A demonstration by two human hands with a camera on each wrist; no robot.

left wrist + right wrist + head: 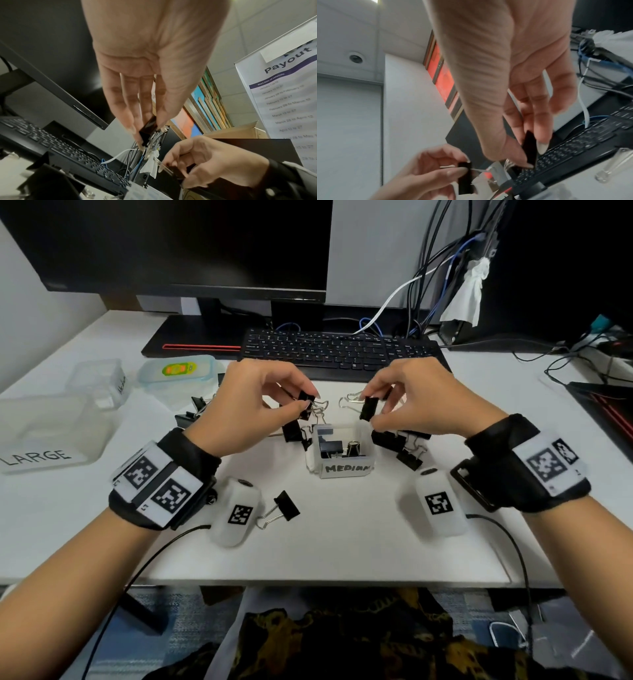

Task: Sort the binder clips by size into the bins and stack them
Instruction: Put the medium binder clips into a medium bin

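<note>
A small clear bin marked MEDIUM [346,469] stands mid-desk with several black binder clips inside. Just above it my left hand [260,402] pinches a black binder clip [306,405] between thumb and fingers; the left wrist view shows the same clip [149,130]. My right hand [411,402] pinches another black clip [369,408], seen in the right wrist view as a dark wedge [529,147]. Loose clips lie left [193,412], right [399,441] and in front [286,506] of the bin. A clear bin marked LARGE [44,436] sits at the far left.
A black keyboard [339,352] and a monitor [191,244] stand behind the hands. Another small clear bin [102,380] and a lidded container [176,371] sit at the back left. Cables [442,268] hang at the back right. The desk's front edge [308,582] is near.
</note>
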